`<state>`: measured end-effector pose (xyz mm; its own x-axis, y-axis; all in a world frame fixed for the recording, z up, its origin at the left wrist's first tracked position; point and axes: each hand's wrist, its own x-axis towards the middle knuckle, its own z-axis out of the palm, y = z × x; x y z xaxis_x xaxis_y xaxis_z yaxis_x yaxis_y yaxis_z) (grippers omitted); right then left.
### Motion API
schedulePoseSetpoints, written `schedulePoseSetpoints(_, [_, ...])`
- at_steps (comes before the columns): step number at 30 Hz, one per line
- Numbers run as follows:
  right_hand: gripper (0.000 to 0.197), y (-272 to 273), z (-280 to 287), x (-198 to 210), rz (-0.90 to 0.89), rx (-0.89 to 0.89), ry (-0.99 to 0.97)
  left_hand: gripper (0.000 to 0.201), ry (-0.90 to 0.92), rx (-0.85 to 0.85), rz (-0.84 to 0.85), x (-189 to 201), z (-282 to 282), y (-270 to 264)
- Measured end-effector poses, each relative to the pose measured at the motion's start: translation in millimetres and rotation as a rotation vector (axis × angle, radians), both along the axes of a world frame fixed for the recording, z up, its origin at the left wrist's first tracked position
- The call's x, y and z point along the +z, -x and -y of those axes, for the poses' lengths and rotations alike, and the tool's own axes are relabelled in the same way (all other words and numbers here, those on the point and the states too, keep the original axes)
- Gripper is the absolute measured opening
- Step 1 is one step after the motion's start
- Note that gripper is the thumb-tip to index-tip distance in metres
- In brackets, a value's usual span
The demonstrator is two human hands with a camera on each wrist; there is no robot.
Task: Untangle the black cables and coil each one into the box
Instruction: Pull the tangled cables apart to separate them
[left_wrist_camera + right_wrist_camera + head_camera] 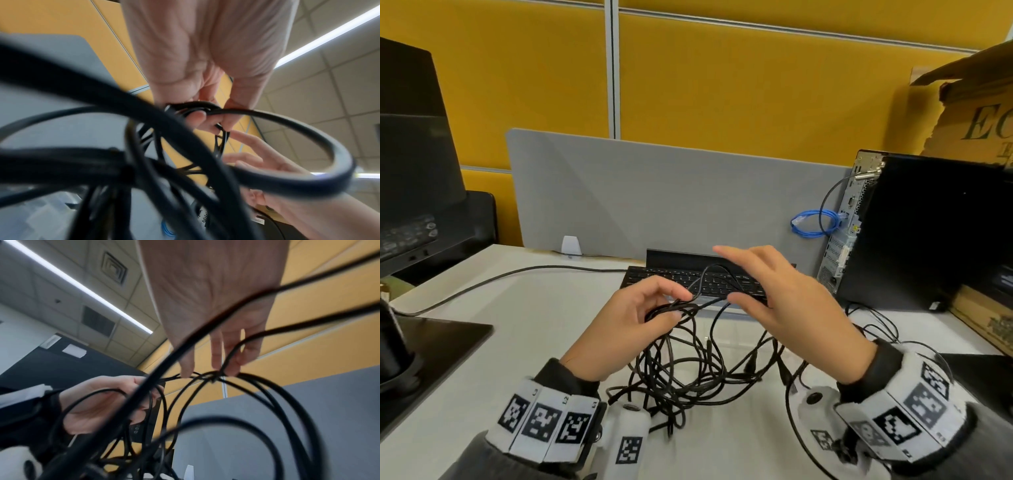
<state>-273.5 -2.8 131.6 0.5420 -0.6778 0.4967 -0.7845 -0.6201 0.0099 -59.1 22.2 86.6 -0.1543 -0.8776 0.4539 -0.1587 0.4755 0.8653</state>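
Cables [688, 363] hang tangled above the counter [544, 329]; the left hand [633, 322] grips a bunch, the right hand [780, 301] pinches a strand, other fingers straight.

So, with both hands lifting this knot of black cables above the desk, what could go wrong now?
1. The left hand grips several strands together while the right hand pinches one loop; pulling apart may tighten the black cables instead of freeing them.
2. Hanging loops trail near the keyboard and could drag it.
3. Strands reach toward the computer tower and may snag there.
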Motion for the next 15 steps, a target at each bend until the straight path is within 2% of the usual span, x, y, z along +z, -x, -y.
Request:
schedulePoseSetpoints(3, [0.041, -12, 2, 9, -0.151, -0.016, 0.011, 0.021, 0.040, 0.003, 0.010, 1, -2, 5])
schedulePoseSetpoints(7, [0.017, -14, 19, 18, 0.026, 0.057, -0.159, 0.018, 0.040, 0.038, -0.006, 4, -4, 8])
schedulePoseSetpoints(10, [0.027, -6, 22, 33, 0.104, 0.094, -0.282, 0.022, 0.036, 0.079, 0.032, 1, -1, 4])
schedulePoseSetpoints(11, [0.029, -3, 21, 38, 0.169, 0.112, -0.368, 0.023, 0.033, 0.089, 0.055, 0, 1, 3])
schedulePoseSetpoints(14, [0.034, 4, 12, 52, 0.545, 0.248, -0.845, 0.019, 0.007, 0.139, 0.095, -1, 3, 1])
schedulePoseSetpoints(15, [0.033, 8, 10, 56, 0.623, 0.294, -0.935, 0.018, 0.003, 0.157, 0.100, 0, 3, 0])
